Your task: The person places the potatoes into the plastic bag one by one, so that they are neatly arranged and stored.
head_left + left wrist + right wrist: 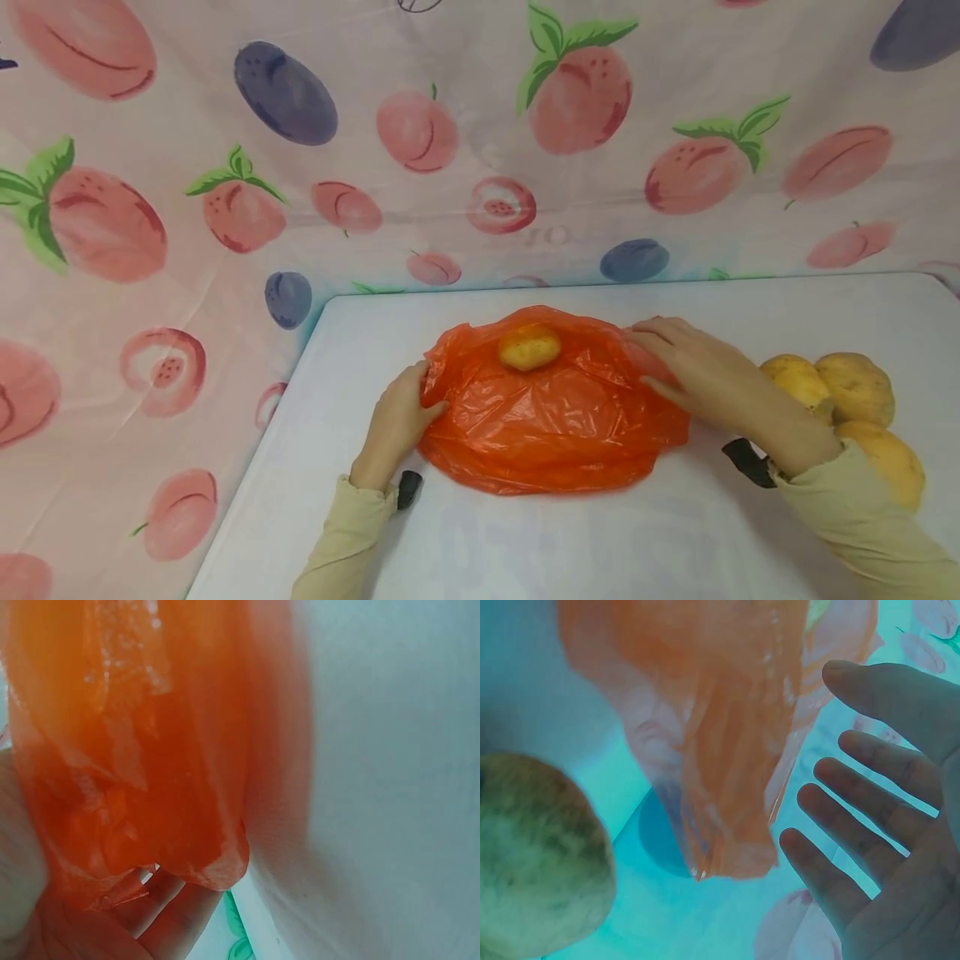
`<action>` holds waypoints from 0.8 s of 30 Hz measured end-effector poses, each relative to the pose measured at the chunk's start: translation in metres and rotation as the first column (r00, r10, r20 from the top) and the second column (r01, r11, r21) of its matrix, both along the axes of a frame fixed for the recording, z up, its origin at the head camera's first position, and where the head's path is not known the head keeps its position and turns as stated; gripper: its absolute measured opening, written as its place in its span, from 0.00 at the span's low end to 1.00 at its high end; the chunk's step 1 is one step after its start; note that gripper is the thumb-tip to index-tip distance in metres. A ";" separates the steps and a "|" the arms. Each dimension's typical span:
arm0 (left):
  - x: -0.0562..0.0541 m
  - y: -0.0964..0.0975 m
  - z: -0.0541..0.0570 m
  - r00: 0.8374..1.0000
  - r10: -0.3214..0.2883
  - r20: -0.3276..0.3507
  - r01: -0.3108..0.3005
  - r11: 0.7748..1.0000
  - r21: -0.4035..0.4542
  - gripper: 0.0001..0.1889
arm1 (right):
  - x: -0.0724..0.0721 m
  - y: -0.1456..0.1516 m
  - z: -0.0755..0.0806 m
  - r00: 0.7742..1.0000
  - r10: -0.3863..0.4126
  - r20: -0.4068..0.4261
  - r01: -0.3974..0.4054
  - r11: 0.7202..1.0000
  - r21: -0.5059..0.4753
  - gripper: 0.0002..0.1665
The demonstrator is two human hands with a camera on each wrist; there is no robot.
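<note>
Potato (529, 347) between left grip (393, 421) and right grip (705, 367), toward far edge of orange bag (536, 408) | long axis sideways | neither clearly nearer | right spread; left pinch: cannot tell

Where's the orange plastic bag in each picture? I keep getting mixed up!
Head: the orange plastic bag is around the middle, between the left hand and right hand.
Left wrist: it fills much of the left half, from the top down.
Right wrist: it's at upper middle, left of the right hand's fingers.
Shared landmark: the fruit-print cloth shows in all three.
</note>
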State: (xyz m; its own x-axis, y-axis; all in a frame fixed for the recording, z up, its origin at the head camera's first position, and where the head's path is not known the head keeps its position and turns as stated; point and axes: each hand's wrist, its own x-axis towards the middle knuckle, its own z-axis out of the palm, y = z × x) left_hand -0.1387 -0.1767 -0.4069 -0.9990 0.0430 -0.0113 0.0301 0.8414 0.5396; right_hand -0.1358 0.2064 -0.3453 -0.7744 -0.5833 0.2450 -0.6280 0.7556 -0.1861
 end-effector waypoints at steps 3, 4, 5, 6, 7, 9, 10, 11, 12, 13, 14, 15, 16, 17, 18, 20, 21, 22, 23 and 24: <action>0.000 0.000 0.000 1.000 0.000 0.003 0.000 1.000 0.002 0.37 | 0.001 0.006 -0.001 1.000 -0.006 0.005 0.006 1.000 -0.013 0.32; 0.000 0.000 0.000 1.000 -0.001 0.002 0.001 1.000 0.003 0.37 | 0.001 0.008 -0.001 1.000 -0.011 0.003 0.011 1.000 -0.010 0.32; 0.000 0.000 0.000 1.000 -0.004 0.002 0.004 1.000 0.003 0.37 | 0.002 0.010 -0.001 1.000 -0.016 0.004 0.016 1.000 -0.007 0.32; 0.000 0.000 0.001 1.000 -0.004 0.004 0.004 1.000 0.004 0.37 | 0.002 0.012 -0.001 1.000 -0.020 0.000 0.020 1.000 -0.004 0.32; 0.001 0.000 0.001 1.000 -0.005 0.003 0.005 1.000 0.003 0.37 | 0.003 0.013 -0.001 1.000 -0.025 -0.005 0.025 1.000 0.002 0.32; 0.001 0.000 0.002 1.000 -0.003 0.004 0.003 1.000 0.000 0.37 | 0.003 0.016 -0.002 0.999 -0.033 -0.015 0.033 0.999 0.014 0.33; 0.001 0.000 0.002 1.000 -0.002 0.003 0.002 1.000 -0.002 0.37 | 0.004 0.018 -0.002 0.999 -0.039 -0.019 0.039 0.999 0.020 0.33; 0.001 -0.001 0.002 1.000 -0.002 0.003 0.002 1.000 -0.003 0.37 | 0.004 0.020 -0.003 0.999 -0.040 -0.024 0.041 0.999 0.021 0.33; 0.001 -0.001 0.002 1.000 -0.001 0.002 0.001 1.000 -0.004 0.37 | 0.004 0.022 -0.004 0.999 -0.041 -0.032 0.042 0.999 0.022 0.33; 0.001 -0.001 0.002 1.000 0.000 0.002 0.000 1.000 -0.003 0.37 | 0.004 0.023 -0.004 0.998 -0.042 -0.037 0.043 0.999 0.022 0.33; 0.001 -0.001 0.001 1.000 0.000 0.001 0.000 1.000 -0.001 0.37 | 0.004 0.025 -0.005 0.998 -0.042 -0.042 0.042 0.999 0.019 0.33; 0.001 0.000 0.002 1.000 0.000 0.001 0.000 1.000 0.001 0.37 | 0.004 0.027 -0.005 0.998 -0.041 -0.047 0.042 0.999 0.016 0.33; 0.001 0.000 0.002 1.000 0.000 0.000 0.000 1.000 0.003 0.37 | 0.005 0.030 -0.005 0.998 -0.040 -0.053 0.041 0.999 0.013 0.34; 0.001 0.000 0.001 1.000 -0.001 0.001 0.001 1.000 0.006 0.37 | 0.005 0.032 -0.006 0.998 -0.037 -0.059 0.038 0.999 0.011 0.34; 0.001 0.000 0.001 1.000 -0.002 0.000 0.002 1.000 0.006 0.37 | 0.005 0.034 -0.006 0.998 -0.041 -0.055 0.042 0.999 0.014 0.35; 0.001 0.000 0.001 1.000 -0.003 0.000 0.003 1.000 0.000 0.37 | 0.006 0.038 -0.005 0.998 -0.056 -0.034 0.057 0.998 0.027 0.35; 0.001 0.001 0.002 1.000 -0.003 0.000 0.003 1.000 -0.004 0.37 | 0.006 0.040 -0.005 0.997 -0.070 -0.018 0.070 0.997 0.036 0.36; 0.001 0.000 0.002 1.000 -0.002 0.000 0.002 1.000 -0.008 0.37 | 0.006 0.042 -0.005 0.996 -0.084 0.001 0.084 0.995 0.046 0.36; 0.001 0.000 0.001 1.000 -0.001 0.000 0.001 1.000 -0.012 0.37 | 0.007 0.043 -0.004 0.995 -0.099 0.026 0.097 0.994 0.054 0.36; 0.001 0.000 0.002 1.000 0.000 0.000 0.000 1.000 -0.016 0.36 | 0.007 0.045 -0.004 0.992 -0.116 0.045 0.113 0.992 0.065 0.36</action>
